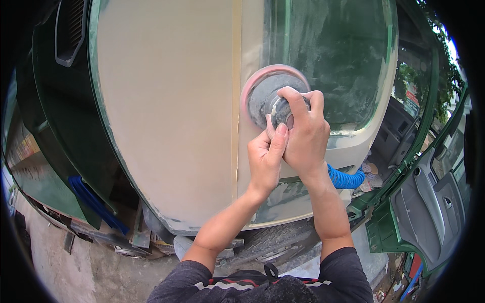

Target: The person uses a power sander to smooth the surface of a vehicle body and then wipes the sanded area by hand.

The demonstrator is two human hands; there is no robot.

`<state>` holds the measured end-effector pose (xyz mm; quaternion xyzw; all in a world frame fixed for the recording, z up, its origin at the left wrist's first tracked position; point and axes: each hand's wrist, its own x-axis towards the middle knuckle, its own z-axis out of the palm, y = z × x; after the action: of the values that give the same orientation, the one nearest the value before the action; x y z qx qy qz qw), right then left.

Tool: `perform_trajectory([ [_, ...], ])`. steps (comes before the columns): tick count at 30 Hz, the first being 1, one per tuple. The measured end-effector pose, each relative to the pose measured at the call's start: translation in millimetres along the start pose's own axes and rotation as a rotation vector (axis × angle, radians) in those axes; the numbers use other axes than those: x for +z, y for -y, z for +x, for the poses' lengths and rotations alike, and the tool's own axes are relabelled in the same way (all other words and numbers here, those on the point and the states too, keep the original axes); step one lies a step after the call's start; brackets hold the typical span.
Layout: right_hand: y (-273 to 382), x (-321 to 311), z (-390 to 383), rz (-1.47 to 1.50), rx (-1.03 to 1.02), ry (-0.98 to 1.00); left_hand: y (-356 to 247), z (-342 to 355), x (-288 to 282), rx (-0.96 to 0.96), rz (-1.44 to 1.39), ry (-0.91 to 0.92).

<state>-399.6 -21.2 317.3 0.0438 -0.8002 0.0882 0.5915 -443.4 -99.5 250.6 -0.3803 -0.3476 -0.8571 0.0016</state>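
Note:
Both my hands are closed on a round air sander (260, 98), a dusty grey-black tool with a pinkish pad edge. Its disc lies against a vehicle panel coated in beige filler (166, 101), just right of a strip of tan masking tape (236, 76). My right hand (309, 134) wraps over the sander's top from the right, fingers curled around it. Lower and to the left, my left hand (266, 156) grips its near side, thumb up against the body. A coiled blue air hose (346, 178) shows beside my right wrist. The hands hide part of the sander's body.
Dusty green paint (343, 65) shows right of the sander. An open green vehicle door (429, 202) with grey trim stands at the right. A tyre (275, 247) lies below the panel's near edge. Dark green bodywork (65, 111) and a blue strip (96, 204) are at the left.

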Motion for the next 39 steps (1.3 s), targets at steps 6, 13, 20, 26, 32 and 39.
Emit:
perform_trajectory([
  [6,-3.5,-2.5,-32.6,-0.035,-0.021,0.032,24.6,-29.4,-11.0,-0.029,-0.043,0.009],
  [13,-2.1,-6.9,3.4,-0.060,-0.059,0.010,4.4,0.9,8.3,0.009,-0.062,-0.003],
  [20,-7.2,-7.4,-0.1,-0.051,-0.071,0.010,12.4,-3.4,10.3,0.031,-0.072,-0.007],
  [26,-4.0,-9.2,0.8,-0.080,-0.075,0.041,10.6,-2.0,15.3,0.052,-0.110,-0.022],
  [32,-0.5,-8.1,-20.2,-0.084,-0.076,0.082,32.5,-23.7,-2.5,0.034,-0.194,-0.032],
  [39,-4.0,-4.8,-39.1,-0.114,-0.088,0.101,42.4,-40.5,-9.9,0.028,-0.182,-0.027],
])
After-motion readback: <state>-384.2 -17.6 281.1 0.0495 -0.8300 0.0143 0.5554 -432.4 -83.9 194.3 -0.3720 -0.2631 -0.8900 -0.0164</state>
